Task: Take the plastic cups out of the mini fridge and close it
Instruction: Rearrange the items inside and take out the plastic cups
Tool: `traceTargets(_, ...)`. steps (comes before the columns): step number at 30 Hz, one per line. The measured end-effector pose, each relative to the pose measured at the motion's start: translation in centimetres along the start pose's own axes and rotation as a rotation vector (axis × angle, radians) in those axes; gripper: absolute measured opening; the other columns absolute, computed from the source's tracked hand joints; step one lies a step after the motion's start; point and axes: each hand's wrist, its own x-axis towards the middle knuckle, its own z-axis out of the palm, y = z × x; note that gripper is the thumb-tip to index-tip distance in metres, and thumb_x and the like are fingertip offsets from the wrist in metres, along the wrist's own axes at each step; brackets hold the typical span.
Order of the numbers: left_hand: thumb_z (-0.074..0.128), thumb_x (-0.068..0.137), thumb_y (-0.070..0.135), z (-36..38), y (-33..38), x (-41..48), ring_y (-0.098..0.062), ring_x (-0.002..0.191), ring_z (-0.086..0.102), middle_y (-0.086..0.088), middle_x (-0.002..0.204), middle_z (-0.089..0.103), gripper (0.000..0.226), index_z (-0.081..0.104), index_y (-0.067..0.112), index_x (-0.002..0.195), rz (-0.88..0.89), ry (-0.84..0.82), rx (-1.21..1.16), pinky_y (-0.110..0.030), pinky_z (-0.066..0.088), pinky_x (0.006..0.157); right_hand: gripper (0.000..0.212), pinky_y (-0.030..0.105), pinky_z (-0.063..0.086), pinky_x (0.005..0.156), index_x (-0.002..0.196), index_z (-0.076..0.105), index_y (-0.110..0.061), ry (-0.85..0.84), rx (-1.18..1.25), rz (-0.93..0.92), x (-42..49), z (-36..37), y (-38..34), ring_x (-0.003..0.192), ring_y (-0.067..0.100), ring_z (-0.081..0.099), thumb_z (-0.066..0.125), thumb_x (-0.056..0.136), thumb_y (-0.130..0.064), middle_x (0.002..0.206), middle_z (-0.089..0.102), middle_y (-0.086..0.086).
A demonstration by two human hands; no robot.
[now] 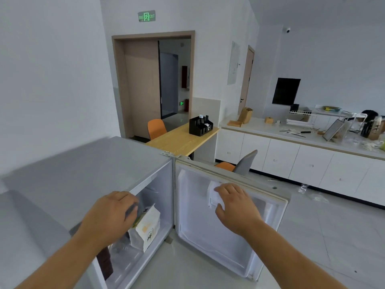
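The grey mini fridge (87, 170) stands open below me, its door (208, 232) swung out to the right. My right hand (235, 205) grips a white, translucent plastic cup (214, 195) in front of the door's inner side. My left hand (112, 215) reaches into the fridge opening at its top front edge; its fingertips are hidden, so I cannot tell whether it holds anything. Inside the fridge stand a white paper bag (145, 228) with orange print and a dark brown pack (105, 265). Something clear lies on the fridge floor (120, 249).
A wooden table (183, 140) with a black organiser (200, 126) and an orange chair (156, 128) stands behind the fridge. A grey-and-orange chair (241, 163) sits just past the door. White cabinets under a cluttered counter (291, 134) run along the right. Pale tiled floor lies below.
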Motion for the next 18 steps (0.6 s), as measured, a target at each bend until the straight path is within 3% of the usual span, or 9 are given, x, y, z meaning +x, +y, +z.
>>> traceTargets(3,0.05,0.092,0.045,2.3,3.0,-2.4,-0.006,0.079,0.062,0.011,0.094,0.072,0.027,0.071,0.029,0.099,-0.07,-0.107,-0.056,-0.018,0.051,0.064,0.043,0.032,0.035,0.112,0.139,0.054,-0.031,-0.056,0.123,-0.053,-1.5,1.5,-2.2,0.131,0.012,0.044,0.047,0.097,-0.041,0.141,0.054,-0.01)
traceTargets(8,0.061,0.092,0.048,6.7,4.7,-6.1,-0.013,0.115,0.06,0.008,0.129,0.065,0.035,0.06,0.034,0.124,-0.418,-0.308,-0.23,-0.024,0.055,0.084,0.035,0.025,0.042,0.098,0.131,0.058,-0.03,-0.213,0.347,-0.076,-2.4,5.5,-5.7,0.122,0.011,0.048,0.054,0.098,-0.042,0.131,0.057,-0.011)
traceTargets(11,0.067,0.091,0.045,8.3,4.6,-6.5,-0.017,0.117,0.063,0.004,0.134,0.064,0.04,0.058,0.03,0.127,-0.591,-0.321,-0.354,-0.028,0.056,0.089,0.03,0.023,0.046,0.088,0.124,0.063,-0.029,-0.293,0.499,-0.02,-1.8,8.0,-8.1,0.109,0.009,0.055,0.059,0.096,-0.039,0.122,0.062,-0.009)
traceTargets(14,0.071,0.09,0.042,10.5,3.5,-5.7,-0.021,0.122,0.061,0.002,0.139,0.061,0.047,0.055,0.029,0.133,-0.74,-0.286,-0.47,-0.032,0.056,0.094,0.026,0.011,0.043,0.065,0.119,0.06,-0.035,-0.39,0.619,0.093,-0.3,10.9,-10.8,0.088,0.0,0.059,0.061,0.096,-0.046,0.112,0.058,-0.016)
traceTargets(18,0.075,0.088,0.04,14.1,1.6,-3.5,-0.023,0.12,0.061,0.002,0.137,0.06,0.056,0.051,0.028,0.137,-0.89,-0.251,-0.617,-0.032,0.051,0.088,0.036,0.015,0.042,0.067,0.127,0.056,-0.031,-0.491,0.7,0.222,2.6,15.3,-13.2,0.095,0.006,0.058,0.059,0.097,-0.051,0.121,0.059,-0.01)
